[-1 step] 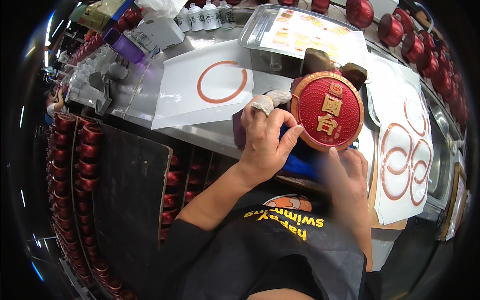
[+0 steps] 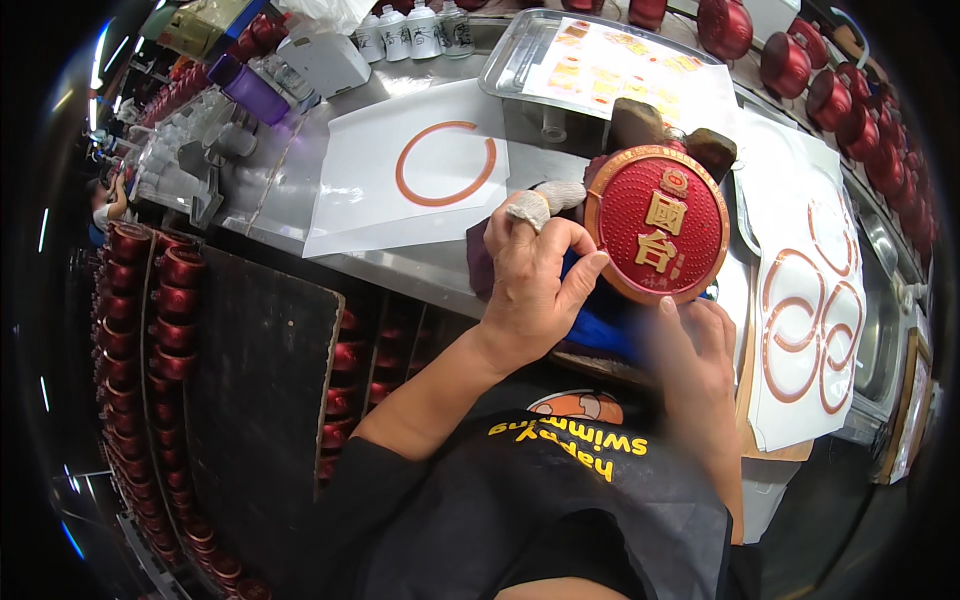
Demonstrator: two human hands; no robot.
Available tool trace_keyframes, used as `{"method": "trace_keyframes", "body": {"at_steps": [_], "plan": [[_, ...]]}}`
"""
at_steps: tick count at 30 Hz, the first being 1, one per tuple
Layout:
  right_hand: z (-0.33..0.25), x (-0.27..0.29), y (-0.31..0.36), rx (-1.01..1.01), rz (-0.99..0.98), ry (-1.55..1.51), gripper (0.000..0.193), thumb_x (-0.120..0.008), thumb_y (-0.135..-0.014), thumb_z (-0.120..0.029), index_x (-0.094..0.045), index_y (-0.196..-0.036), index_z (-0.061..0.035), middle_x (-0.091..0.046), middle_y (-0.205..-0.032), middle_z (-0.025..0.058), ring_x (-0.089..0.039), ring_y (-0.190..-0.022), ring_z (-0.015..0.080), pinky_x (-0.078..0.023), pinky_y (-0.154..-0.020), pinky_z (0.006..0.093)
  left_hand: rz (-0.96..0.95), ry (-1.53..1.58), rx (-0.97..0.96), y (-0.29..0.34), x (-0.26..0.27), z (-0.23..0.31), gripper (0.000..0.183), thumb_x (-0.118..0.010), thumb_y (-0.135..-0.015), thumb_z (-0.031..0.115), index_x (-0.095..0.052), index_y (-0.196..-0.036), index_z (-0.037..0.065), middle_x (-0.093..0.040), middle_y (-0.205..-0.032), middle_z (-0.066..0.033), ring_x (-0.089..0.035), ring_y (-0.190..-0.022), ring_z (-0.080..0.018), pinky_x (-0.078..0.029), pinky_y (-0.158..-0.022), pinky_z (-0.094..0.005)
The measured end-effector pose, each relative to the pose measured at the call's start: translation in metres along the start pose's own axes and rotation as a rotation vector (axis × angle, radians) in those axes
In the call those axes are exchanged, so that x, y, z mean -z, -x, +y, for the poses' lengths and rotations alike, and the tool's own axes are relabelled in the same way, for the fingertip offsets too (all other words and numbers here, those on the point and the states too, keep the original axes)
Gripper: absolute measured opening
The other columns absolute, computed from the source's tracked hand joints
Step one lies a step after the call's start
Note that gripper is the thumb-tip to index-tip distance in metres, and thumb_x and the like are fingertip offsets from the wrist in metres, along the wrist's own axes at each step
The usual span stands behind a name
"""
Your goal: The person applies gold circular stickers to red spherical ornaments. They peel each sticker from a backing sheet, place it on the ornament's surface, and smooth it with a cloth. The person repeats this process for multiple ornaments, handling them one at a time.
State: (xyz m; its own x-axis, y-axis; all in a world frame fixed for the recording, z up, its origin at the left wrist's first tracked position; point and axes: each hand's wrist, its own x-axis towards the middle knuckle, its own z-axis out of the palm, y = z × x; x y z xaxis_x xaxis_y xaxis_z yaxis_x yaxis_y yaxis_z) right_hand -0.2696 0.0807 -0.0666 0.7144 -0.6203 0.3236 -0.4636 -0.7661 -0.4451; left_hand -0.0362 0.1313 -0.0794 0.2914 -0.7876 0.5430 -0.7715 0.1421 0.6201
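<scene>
Head view, from the left of two side-by-side fisheye cameras worn on the person's head. The lens faces downward and forward: dark clothing occupies the lower middle at close range, the left hand and right hand lie mid-field, and the steel worktop extends beyond.

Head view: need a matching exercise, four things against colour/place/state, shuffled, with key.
1. round bottle
2. tray
3. purple container
4. left hand

A. left of the white carton
B. pale cover on a finger
C. red face, orange rim
D. metal, bearing a printed sheet

Pairs: 1-C, 2-D, 3-A, 4-B
</scene>
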Motion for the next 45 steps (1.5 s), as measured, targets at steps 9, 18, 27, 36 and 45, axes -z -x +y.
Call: {"method": "trace_keyframes", "body": {"at_steps": [9,18,27,36,45], "plan": [[-0.002,0.006,-0.004,0.010,-0.041,0.016,0.062,-0.058,-0.083,0.014,-0.060,-0.141,-0.0059,-0.058,-0.126,0.0219,-0.053,-0.124,0.0428,-0.045,-0.106,0.0504,0.104,0.213,0.095,0.006,-0.005,-0.013,0.029,-0.063,-0.103,0.032,-0.063,-0.112,0.004,-0.060,-0.118,-0.0161,-0.050,-0.115,-0.0322,-0.034,-0.106,-0.0434],[0.000,0.001,-0.003,0.038,-0.002,0.005,0.080,-0.058,-0.072,0.020,-0.059,-0.145,-0.0104,-0.056,-0.122,0.0199,-0.053,-0.121,0.0420,-0.045,-0.103,0.0513,-0.043,0.714,0.330,0.005,-0.031,-0.031,0.059,-0.056,-0.106,0.048,-0.050,-0.137,-0.003,-0.057,-0.128,-0.0174,-0.049,-0.123,-0.0295,-0.035,-0.110,-0.0413],[0.002,-0.003,-0.003,0.041,0.011,-0.005,0.082,-0.058,-0.070,0.022,-0.058,-0.146,-0.0107,-0.055,-0.124,0.0201,-0.054,-0.122,0.0414,-0.046,-0.103,0.0510,-0.162,0.715,0.334,0.013,-0.026,-0.032,0.068,-0.060,-0.106,0.039,-0.034,-0.150,-0.005,-0.044,-0.146,-0.0178,-0.042,-0.137,-0.0250,-0.033,-0.117,-0.0387],[0.002,0.002,-0.005,0.061,-0.018,0.034,0.082,-0.058,-0.069,0.021,-0.058,-0.145,-0.0102,-0.055,-0.123,0.0202,-0.054,-0.120,0.0417,-0.045,-0.103,0.0515,-0.051,0.843,0.401,0.002,-0.041,-0.032,0.060,-0.055,-0.107,0.046,-0.047,-0.141,-0.003,-0.054,-0.131,-0.0194,-0.049,-0.126,-0.0291,-0.035,-0.112,-0.0396],[0.000,0.002,-0.007,0.066,-0.014,0.034,0.083,-0.058,-0.069,0.021,-0.058,-0.146,-0.0102,-0.055,-0.124,0.0198,-0.055,-0.119,0.0412,-0.045,-0.103,0.0512,-0.039,0.791,0.365,0.007,-0.041,-0.028,0.074,-0.058,-0.104,0.050,-0.038,-0.149,-0.006,-0.050,-0.141,-0.0243,-0.045,-0.134,-0.0337,-0.032,-0.116,-0.0431]]}}
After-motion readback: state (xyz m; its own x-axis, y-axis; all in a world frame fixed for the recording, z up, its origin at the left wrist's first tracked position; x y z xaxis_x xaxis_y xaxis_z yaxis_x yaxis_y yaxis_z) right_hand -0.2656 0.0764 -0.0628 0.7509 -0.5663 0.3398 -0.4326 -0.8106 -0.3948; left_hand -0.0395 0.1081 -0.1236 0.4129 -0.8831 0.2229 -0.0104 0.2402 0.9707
